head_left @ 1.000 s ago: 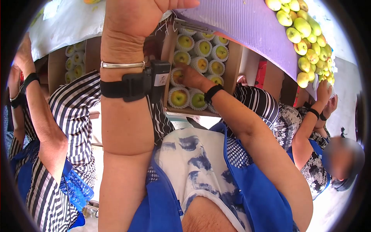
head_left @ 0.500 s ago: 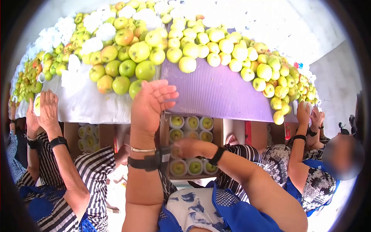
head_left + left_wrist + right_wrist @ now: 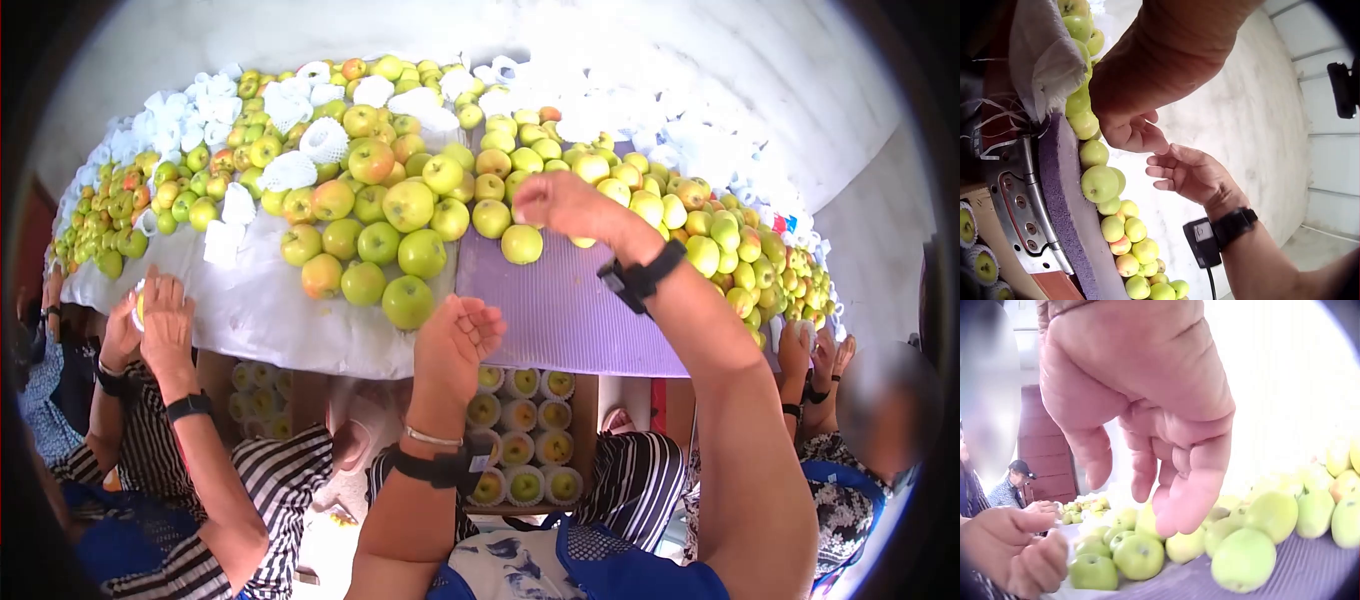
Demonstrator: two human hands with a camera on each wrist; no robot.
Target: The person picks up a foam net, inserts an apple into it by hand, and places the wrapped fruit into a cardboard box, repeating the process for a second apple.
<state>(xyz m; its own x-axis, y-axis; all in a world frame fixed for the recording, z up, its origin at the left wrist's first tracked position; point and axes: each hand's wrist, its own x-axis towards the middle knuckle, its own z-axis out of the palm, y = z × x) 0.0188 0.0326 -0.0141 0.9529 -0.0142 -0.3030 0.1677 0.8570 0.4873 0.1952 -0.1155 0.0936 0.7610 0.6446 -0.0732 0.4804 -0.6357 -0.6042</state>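
Observation:
In the head view my right hand (image 3: 575, 207) hangs over the near edge of the green-yellow apples (image 3: 410, 205), fingers bent loosely downward. The right wrist view shows nothing between its fingers and a pale green apple (image 3: 1244, 559) below it to the right. My left hand (image 3: 458, 345) hovers by the table's front edge, palm up, fingers loosely curled, empty; an apple (image 3: 408, 302) lies just beyond it. Under the table edge, a cardboard box (image 3: 588, 400) holds rows of apples in white foam nets (image 3: 524, 484).
White foam nets (image 3: 190, 118) lie behind and among the apples. A purple ribbed mat (image 3: 570, 310) covers the table at right, a whitish sheet (image 3: 270, 300) at left. People work on both sides; another box (image 3: 222, 385) of netted apples stands at lower left.
My right hand has left the netted apples in the box and risen over the table to the loose apples. The head view has tilted up toward the tabletop; my left hand remains empty.

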